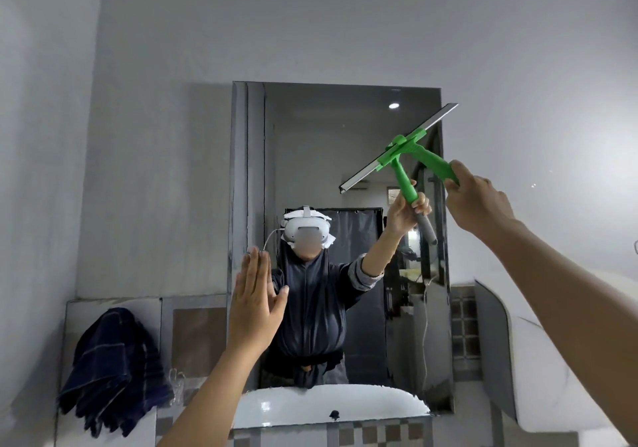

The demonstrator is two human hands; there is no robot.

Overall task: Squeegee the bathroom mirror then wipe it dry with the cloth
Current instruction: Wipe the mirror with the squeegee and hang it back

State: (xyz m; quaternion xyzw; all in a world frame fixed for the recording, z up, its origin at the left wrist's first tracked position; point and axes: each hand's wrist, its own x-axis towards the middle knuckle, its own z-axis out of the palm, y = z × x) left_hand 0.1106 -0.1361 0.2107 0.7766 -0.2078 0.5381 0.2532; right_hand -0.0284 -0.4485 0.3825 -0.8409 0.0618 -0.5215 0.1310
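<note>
The green squeegee [411, 150] is being gripped by the right hand [478, 198], the fingers being wrapped closed around the lower end of its handle, while the left hand [253, 303] is being held up flat and empty, fingers together and thumb spread, at the lower left edge of the mirror [310, 156]; whether that palm is being pressed on the glass or only held just before it cannot be told. The blade is being carried tilted, its upper end reaching past the mirror's top right corner and its lower end lying over the glass toward the middle, and whether the rubber edge is touching the surface cannot be told either, though the mirrored handle is being met closely by the real one. By judgement, the squeegee stage is being worked and the drying has not yet been begun. For the stroke to be done well, the blade should be levelled so its whole length is being seated on the glass, the pressure kept even, the pull taken downward in one unbroken pass, and each next pass overlapped slightly so no streak is being left between them. The dark blue cloth [110, 374] is being left draped over the ledge at the lower left, beside the white basin [310, 408], near the left forearm and well apart from the right hand.
</note>
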